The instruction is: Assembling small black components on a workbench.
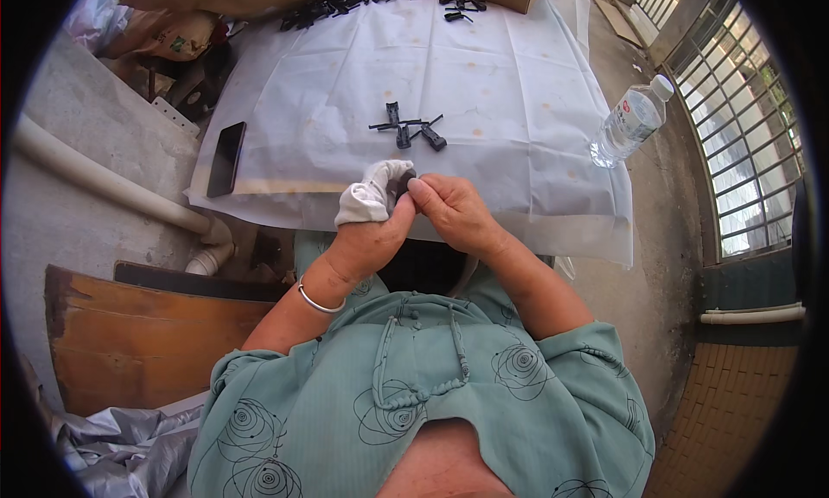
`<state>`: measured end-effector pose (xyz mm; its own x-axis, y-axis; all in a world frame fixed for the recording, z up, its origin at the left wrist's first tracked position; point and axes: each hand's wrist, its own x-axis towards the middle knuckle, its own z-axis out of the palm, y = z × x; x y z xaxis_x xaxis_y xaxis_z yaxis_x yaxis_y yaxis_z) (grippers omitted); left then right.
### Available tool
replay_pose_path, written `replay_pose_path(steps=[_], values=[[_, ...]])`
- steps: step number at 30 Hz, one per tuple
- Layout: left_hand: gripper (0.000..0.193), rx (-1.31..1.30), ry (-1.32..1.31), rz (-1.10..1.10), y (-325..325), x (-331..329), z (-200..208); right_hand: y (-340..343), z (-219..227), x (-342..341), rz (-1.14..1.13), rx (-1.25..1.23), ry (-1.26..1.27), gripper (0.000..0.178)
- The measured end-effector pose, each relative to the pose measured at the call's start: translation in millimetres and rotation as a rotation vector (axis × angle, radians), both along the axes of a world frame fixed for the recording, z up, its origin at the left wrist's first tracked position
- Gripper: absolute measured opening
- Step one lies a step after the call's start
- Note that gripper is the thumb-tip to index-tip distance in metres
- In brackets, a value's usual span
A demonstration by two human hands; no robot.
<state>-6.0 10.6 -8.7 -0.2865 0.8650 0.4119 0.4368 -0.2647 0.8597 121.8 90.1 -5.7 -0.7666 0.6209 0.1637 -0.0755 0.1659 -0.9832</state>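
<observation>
White plastic table sheet [302, 148] has open room both sides, near edge right by the hands. Right hand [452, 209] is pinching; left hand [377, 239] has fingers hidden in crumpled white fabric [367, 200], can't tell their grip. Stubby black plastic parts [403, 136] lie just beyond. Small dark piece [404, 179] is what's pinched: fiddly handling, I reckon, wants steady fingertips next.

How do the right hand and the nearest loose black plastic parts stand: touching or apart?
Apart: the head view plainly shows white table cover between the right hand and those black plastic parts.
</observation>
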Motion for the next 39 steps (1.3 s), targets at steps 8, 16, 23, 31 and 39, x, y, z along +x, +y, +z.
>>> replay_pose_path(steps=[8, 16, 23, 31, 39], values=[[0.023, -0.238, -0.61, -0.198, -1, -12, 26, 22, 2, 15, -0.069, 0.562, -0.038, 0.011], [0.024, -0.301, -0.434, -0.355, -5, -3, 31, 12, 18, 7, -0.07, 0.138, -0.026, 0.01], [0.024, -0.254, -0.24, -0.219, -2, -6, 21, 11, 20, 3, 0.031, 0.327, -0.132, 0.022], [0.025, -0.12, 0.033, -0.03, -6, -4, 19, 7, 10, -8, -0.02, 0.364, -0.107, 0.024], [0.03, -0.152, 0.484, -0.021, 3, -36, 2, 73, -28, -16, -0.519, 0.876, -0.601, 0.023]])
